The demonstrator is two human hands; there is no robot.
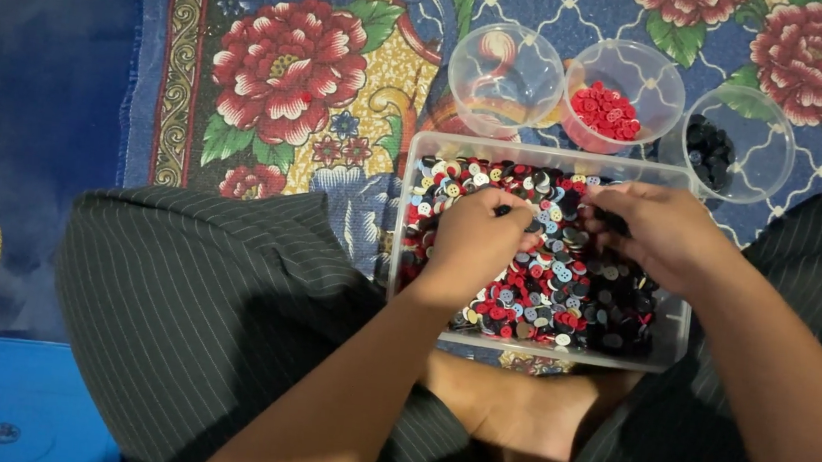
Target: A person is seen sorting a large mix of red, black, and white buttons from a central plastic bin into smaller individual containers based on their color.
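Head view: both hands are down in the tray [413, 211] of mixed buttons [552, 275], so the picking-out step looks to be in hand. The left hand [475, 242] pinches something dark at its fingertips; the right hand [657, 230] is curled, its grip hidden. Beyond the tray stand an empty cup [503, 74], a red-button cup [625, 91] and a dark-button cup [741, 142]; next calls for a clean single pinch.

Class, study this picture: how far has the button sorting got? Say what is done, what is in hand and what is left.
Done: some red buttons lie in the middle round tub, some dark buttons in the right one; the left round tub is empty. In hand: the left hand and right hand pick in the rectangular tray. Left: most mixed buttons remain there.
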